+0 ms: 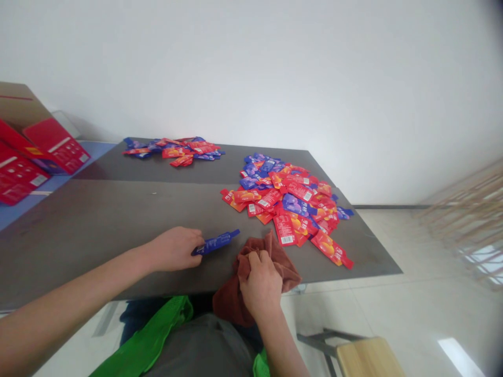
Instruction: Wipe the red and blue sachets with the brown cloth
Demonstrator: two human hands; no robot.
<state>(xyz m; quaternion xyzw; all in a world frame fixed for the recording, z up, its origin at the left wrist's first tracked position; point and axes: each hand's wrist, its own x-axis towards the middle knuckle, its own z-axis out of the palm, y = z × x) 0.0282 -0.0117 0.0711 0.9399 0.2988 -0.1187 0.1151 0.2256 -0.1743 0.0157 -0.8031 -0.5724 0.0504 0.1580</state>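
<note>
My left hand is closed on the end of a blue pouch, whose narrow spout end points right, just over the grey table. In my right hand a brown cloth is bunched up at the table's front edge, part of it hanging down over the edge. Beyond the cloth lies a large heap of red and blue pouches with fruit pictures on them. The nearest red pouch reaches out from the heap towards the right.
A smaller pile of red and blue pouches lies at the table's far left. Red cardboard boxes stand on a blue surface beyond the left edge. A wooden stool is on the floor at lower right, and a white wall is behind the table.
</note>
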